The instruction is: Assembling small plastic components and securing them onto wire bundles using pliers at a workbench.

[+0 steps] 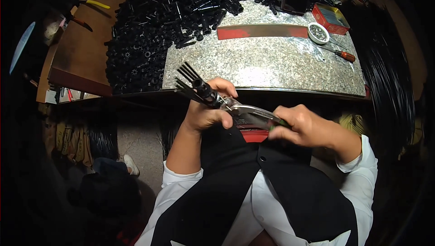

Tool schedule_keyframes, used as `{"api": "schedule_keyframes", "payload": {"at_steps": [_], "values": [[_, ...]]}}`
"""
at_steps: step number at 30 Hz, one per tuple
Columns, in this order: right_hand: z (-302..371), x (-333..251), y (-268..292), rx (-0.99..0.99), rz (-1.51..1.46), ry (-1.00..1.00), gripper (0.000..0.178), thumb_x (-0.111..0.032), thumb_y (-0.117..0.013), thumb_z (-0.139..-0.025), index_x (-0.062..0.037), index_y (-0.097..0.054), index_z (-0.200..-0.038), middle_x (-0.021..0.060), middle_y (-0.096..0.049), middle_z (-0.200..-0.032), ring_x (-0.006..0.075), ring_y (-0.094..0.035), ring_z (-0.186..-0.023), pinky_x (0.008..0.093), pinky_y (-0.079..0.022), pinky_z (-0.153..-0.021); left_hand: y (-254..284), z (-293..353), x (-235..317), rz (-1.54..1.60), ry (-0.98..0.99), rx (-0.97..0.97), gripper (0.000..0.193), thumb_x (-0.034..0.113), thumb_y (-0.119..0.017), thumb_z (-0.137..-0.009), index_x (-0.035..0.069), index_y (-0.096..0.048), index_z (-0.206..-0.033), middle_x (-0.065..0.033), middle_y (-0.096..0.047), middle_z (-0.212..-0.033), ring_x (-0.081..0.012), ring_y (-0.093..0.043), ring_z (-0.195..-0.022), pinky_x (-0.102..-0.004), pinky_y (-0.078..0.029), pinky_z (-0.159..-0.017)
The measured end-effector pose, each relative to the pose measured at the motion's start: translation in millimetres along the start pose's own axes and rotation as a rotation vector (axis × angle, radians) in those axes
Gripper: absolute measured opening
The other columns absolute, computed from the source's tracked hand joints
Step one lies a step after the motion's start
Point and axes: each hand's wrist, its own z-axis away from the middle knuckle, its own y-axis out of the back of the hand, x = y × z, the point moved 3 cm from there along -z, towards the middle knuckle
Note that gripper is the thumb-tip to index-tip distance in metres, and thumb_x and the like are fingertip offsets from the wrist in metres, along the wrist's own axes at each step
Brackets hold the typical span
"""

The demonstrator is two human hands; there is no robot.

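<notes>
The left hand (206, 110) grips a black tube (204, 90) with rods fanning out, the right hand (301, 126) squeezes pliers (247, 112) on its end, and a big pile of tubes (172, 15) waits.

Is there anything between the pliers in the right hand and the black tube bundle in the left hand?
Nothing visible: the pliers, held by the right hand, already reach the black tube bundle gripped in the left hand, above the table's front edge.
</notes>
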Motion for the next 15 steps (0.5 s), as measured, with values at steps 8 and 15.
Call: {"api": "schedule_keyframes", "payload": {"at_steps": [8,15], "values": [[2,-16,2,-0.002,0.109,-0.092,0.034,0.000,-0.065,-0.079,0.0016,-0.045,-0.106,0.0158,-0.059,-0.081,0.0292,-0.063,-0.075,0.0365,-0.049,-0.066,-4,-5,5,-0.316,-0.052,0.177,0.057,0.042,-0.089,-0.051,0.001,-0.063,-0.082,0.0004,-0.058,-0.075,-0.0075,-0.051,-0.068,-0.0215,-0.038,-0.061],[7,-20,0,-0.011,-0.413,-0.426,0.016,-0.011,-0.047,-0.095,0.0025,-0.052,-0.088,0.0079,-0.060,-0.070,0.0138,-0.058,-0.060,0.0277,-0.048,-0.058,-5,-5,7,-0.192,0.000,0.157,0.070,0.051,-0.085,-0.043,0.001,-0.061,-0.084,-0.0003,-0.059,-0.077,-0.0071,-0.054,-0.068,-0.0198,-0.042,-0.062]]}}
